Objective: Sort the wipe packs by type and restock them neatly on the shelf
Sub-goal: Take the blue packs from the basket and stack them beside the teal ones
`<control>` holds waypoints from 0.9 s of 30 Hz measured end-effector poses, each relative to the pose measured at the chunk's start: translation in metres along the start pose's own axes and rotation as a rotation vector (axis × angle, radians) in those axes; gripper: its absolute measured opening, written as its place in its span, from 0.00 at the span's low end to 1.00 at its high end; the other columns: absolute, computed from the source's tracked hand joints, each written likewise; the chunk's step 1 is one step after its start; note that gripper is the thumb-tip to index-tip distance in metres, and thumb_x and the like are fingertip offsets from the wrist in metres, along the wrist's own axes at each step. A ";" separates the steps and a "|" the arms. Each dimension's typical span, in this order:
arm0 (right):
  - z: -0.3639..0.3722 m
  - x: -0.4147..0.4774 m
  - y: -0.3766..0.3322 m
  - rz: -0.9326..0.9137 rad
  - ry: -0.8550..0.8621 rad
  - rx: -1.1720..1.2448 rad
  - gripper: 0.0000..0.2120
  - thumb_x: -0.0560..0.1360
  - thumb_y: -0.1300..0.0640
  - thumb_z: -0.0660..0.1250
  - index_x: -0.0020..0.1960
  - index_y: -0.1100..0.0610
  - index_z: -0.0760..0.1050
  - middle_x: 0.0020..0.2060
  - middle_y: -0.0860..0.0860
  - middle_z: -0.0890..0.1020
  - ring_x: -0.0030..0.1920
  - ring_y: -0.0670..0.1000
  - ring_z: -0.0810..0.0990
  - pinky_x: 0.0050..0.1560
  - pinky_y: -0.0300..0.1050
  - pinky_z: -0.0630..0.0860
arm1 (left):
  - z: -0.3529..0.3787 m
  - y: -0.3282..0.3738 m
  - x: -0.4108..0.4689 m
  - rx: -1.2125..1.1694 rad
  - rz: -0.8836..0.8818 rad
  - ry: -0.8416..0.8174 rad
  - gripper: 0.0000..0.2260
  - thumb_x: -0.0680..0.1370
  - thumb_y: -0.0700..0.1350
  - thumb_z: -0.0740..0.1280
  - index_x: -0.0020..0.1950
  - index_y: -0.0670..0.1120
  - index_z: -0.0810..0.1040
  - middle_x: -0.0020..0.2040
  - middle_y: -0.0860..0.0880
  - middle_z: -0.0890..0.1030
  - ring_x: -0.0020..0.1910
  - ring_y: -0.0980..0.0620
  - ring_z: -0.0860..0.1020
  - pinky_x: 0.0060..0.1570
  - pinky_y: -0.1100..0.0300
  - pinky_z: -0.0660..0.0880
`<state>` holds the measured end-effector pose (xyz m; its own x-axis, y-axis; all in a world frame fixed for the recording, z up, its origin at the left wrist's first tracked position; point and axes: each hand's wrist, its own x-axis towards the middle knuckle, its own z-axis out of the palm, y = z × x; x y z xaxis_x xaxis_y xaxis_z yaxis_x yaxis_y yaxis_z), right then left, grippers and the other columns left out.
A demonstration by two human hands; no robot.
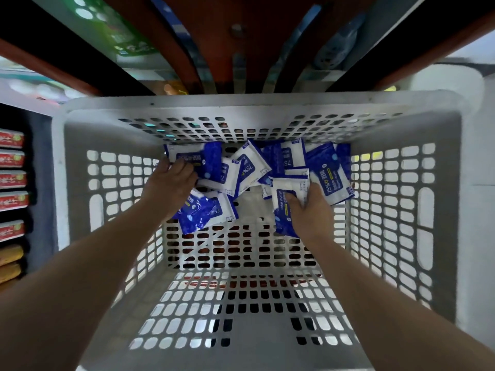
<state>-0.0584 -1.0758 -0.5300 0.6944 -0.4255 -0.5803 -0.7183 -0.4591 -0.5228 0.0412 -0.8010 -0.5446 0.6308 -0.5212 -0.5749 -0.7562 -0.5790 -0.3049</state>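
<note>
Several blue and white alcohol wipe packs (250, 167) lie jumbled at the far end of a white perforated basket (257, 103). Both my arms reach down into it. My left hand (171, 180) grips a pack (187, 153) at the far left corner of the pile, fingers curled over its near edge. Another pack (206, 210) lies just under that wrist. My right hand (308, 207) holds an upright pack (288, 188) marked Alcohol Wipes, fingers wrapped over its front. More packs, one reading 75% (332, 175), lean against the far right wall.
Shelf boards (241, 44) with blurred green and blue goods rise beyond the basket's far rim. Red and white packets (12, 180) are stacked on a shelf at the left edge. The near half of the basket floor (241, 303) holds nothing.
</note>
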 end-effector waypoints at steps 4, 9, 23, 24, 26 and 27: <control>0.001 -0.002 -0.002 0.005 -0.023 0.066 0.15 0.77 0.51 0.66 0.59 0.58 0.71 0.52 0.52 0.81 0.49 0.53 0.78 0.46 0.41 0.69 | -0.011 0.002 0.004 0.090 0.047 -0.021 0.14 0.78 0.46 0.62 0.63 0.48 0.76 0.66 0.49 0.69 0.70 0.46 0.62 0.72 0.43 0.53; -0.004 -0.015 -0.013 0.002 -0.012 0.150 0.12 0.76 0.49 0.68 0.55 0.54 0.72 0.44 0.46 0.80 0.39 0.43 0.77 0.33 0.35 0.68 | -0.038 0.006 -0.012 -0.129 -0.001 -0.217 0.19 0.78 0.48 0.65 0.68 0.47 0.68 0.62 0.47 0.77 0.64 0.46 0.73 0.66 0.45 0.66; -0.056 -0.087 -0.073 0.023 -0.309 0.388 0.19 0.79 0.44 0.61 0.65 0.54 0.71 0.57 0.48 0.78 0.57 0.50 0.76 0.56 0.44 0.71 | -0.135 0.053 -0.147 -2.100 -0.732 -0.110 0.13 0.78 0.36 0.65 0.57 0.51 0.74 0.49 0.53 0.80 0.48 0.55 0.78 0.57 0.54 0.68; -0.059 -0.093 -0.081 0.047 -0.354 0.415 0.24 0.79 0.43 0.61 0.70 0.54 0.67 0.62 0.48 0.74 0.64 0.51 0.72 0.62 0.47 0.68 | -0.141 0.056 -0.157 -2.161 -0.753 -0.079 0.14 0.78 0.34 0.64 0.59 0.51 0.74 0.51 0.52 0.81 0.51 0.53 0.78 0.60 0.52 0.68; -0.064 -0.107 -0.101 0.114 -0.443 0.494 0.34 0.77 0.40 0.64 0.76 0.52 0.58 0.73 0.50 0.65 0.72 0.55 0.64 0.71 0.54 0.63 | -0.150 0.059 -0.178 -2.280 -0.828 0.019 0.16 0.77 0.32 0.63 0.58 0.50 0.76 0.52 0.51 0.83 0.54 0.48 0.79 0.62 0.48 0.70; -0.066 -0.118 -0.113 0.132 -0.494 0.517 0.38 0.73 0.39 0.67 0.77 0.50 0.56 0.74 0.49 0.63 0.73 0.56 0.65 0.71 0.58 0.63 | -0.155 0.061 -0.190 -2.334 -0.868 0.085 0.16 0.77 0.31 0.63 0.55 0.51 0.76 0.50 0.51 0.83 0.53 0.47 0.79 0.61 0.48 0.71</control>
<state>-0.0557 -1.0250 -0.3613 0.5876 0.0056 -0.8091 -0.8083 0.0510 -0.5866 -0.0977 -0.8346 -0.3365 0.5966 0.1032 -0.7959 0.7995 0.0104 0.6006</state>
